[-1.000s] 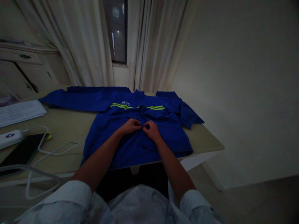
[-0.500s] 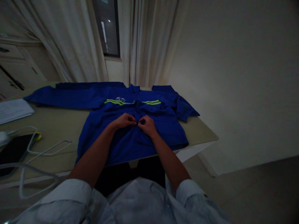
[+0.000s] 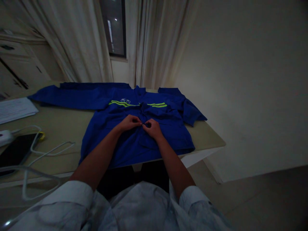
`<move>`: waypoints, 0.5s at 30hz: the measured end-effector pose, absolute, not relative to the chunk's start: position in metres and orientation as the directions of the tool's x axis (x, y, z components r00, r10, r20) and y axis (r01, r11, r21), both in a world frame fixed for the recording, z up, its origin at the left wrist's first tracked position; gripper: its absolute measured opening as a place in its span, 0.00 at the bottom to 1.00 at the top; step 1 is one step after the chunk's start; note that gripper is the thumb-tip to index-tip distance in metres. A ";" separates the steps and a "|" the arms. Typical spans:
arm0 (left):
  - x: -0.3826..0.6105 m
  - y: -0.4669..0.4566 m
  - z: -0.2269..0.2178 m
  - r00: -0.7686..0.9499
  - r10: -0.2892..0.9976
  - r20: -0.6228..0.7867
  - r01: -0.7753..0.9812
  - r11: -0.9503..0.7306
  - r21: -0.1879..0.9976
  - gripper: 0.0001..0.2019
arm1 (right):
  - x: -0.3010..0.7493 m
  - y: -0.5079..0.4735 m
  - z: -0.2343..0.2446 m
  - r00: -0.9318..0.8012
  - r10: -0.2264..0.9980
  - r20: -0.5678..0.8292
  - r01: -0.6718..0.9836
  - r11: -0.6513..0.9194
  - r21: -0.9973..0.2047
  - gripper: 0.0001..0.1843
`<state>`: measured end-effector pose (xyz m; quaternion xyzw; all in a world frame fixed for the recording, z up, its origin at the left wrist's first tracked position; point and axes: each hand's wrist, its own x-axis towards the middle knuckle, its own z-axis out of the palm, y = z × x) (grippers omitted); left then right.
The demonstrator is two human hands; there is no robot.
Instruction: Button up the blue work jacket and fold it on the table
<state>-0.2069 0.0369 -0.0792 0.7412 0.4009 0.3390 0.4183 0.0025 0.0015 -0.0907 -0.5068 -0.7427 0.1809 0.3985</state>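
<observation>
A blue work jacket (image 3: 96, 134) with yellow-green stripes and a small white emblem lies spread front up on the table. One sleeve stretches out to the left; the other is bent at the right. At the middle of its front opening, my left hand (image 3: 130, 123) pinches one edge of the cloth between thumb and fingers. Close against it, almost touching, my right hand (image 3: 152, 127) pinches the front placket from the other side. Whatever small part sits between the fingertips, such as a button, is hidden.
Papers (image 3: 18, 109), a dark phone (image 3: 18, 150) and a looping white cable (image 3: 53, 151) occupy the left of the table (image 3: 64, 128). More folded blue cloth (image 3: 96, 85) lies behind the jacket. Curtains (image 3: 158, 45) hang beyond, and a wall (image 3: 240, 80) stands at right.
Both hands stay pinched at the same spot on the jacket front, with only slight finger movement. The whole view has shifted a little.
</observation>
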 end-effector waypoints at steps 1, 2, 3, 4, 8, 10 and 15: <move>-0.207 0.037 -0.079 0.447 0.877 0.176 0.305 -0.335 0.891 0.17 | 0.003 0.001 -0.091 -0.164 0.898 0.409 0.610 0.418 -0.673 0.07; -0.206 0.037 -0.079 0.447 0.876 0.183 0.301 -0.340 0.891 0.17 | 0.003 0.001 -0.090 -0.161 0.897 0.412 0.607 0.420 -0.675 0.07; -0.206 0.037 -0.079 0.446 0.875 0.188 0.297 -0.342 0.892 0.17 | 0.003 0.001 -0.090 -0.159 0.895 0.416 0.599 0.423 -0.680 0.07; -0.206 0.036 -0.079 0.445 0.875 0.189 0.293 -0.342 0.893 0.16 | 0.003 0.001 -0.089 -0.160 0.894 0.419 0.586 0.428 -0.688 0.07; -0.205 0.034 -0.079 0.441 0.878 0.185 0.272 -0.328 0.905 0.18 | 0.004 0.001 -0.087 -0.176 0.895 0.410 0.548 0.436 -0.714 0.06; -0.203 0.033 -0.079 0.445 0.875 0.190 0.269 -0.333 0.904 0.20 | 0.003 0.001 -0.086 -0.181 0.895 0.407 0.555 0.435 -0.709 0.05; -0.199 0.030 -0.081 0.437 0.876 0.201 0.313 -0.358 0.879 0.21 | 0.004 0.001 -0.086 -0.215 0.891 0.400 0.571 0.447 -0.688 0.04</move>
